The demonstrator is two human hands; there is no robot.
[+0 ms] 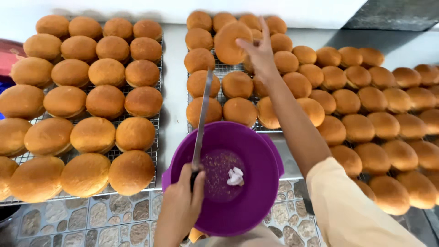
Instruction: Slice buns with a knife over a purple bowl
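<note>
The right hand [259, 52] reaches far over the middle rack, its fingers [244, 45] spread and curled around the edge of a round golden bun [231, 42], which it grips and holds tilted above the other buns. The pale sleeve [356, 210] of that arm runs back to the near right. The left hand [183, 201] is closed in a fist around the dark handle of a long knife [201, 119]; the blade points away, slanting up and slightly right over the bowl's far rim toward the middle rack.

Between the two arms, near the body, sits a purple plastic bowl [256, 151]. Its bottom is dusted with fine crumbs [217, 171], and a small crumpled white scrap [235, 176] lies right of centre.

The middle wire rack [224, 71] holds buns in rows, with a bare patch of mesh under the lifted bun. The left wire rack [157, 137] is packed with larger buns up to its edges; its near edge overhangs the pebble-patterned counter front [105, 224]. On the right, more buns [388, 119] lie crowded together, reaching the right border of the view.

A bare strip of grey countertop [173, 82] runs between the left and middle racks, the only open lane from near to far. The bowl's far rim sits just in front of the middle rack's near edge.
</note>
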